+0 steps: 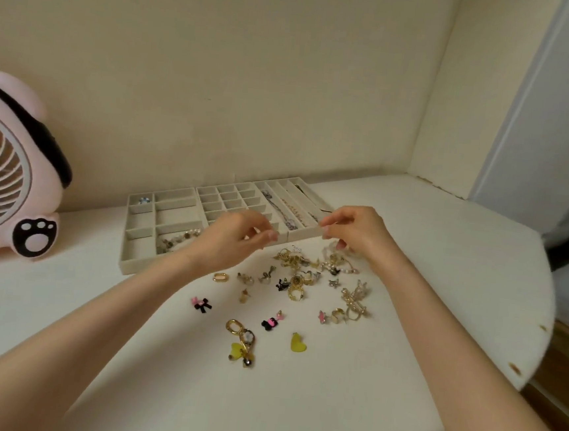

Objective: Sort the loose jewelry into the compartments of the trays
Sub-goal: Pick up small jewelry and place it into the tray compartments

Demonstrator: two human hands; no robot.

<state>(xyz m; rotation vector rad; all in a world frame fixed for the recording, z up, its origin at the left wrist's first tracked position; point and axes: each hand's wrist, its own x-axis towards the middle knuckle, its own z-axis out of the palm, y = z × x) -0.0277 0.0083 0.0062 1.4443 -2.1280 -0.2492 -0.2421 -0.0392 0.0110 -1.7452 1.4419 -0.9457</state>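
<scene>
Loose jewelry point(299, 285), scattered on the worktop point(444, 263) on the near side of the trays point(127, 265): how does it handle?
— Light, small, probably slippery; chains limp and tangle-prone. Pinch one piece at a time by a loop or rim.
— And the hands?
— Left hand point(236, 242) and right hand point(354, 231) hover over the trays' near edge, fingertips pinched; whether they hold anything, I cannot tell.

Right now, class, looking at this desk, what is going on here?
A person is sorting jewelry. The left hand and right hand hover together at the front edge of the trays, fingertips pinched; anything held is too small to see. Chains lie in the long slots, while most loose jewelry sits unsorted on the table.
</scene>
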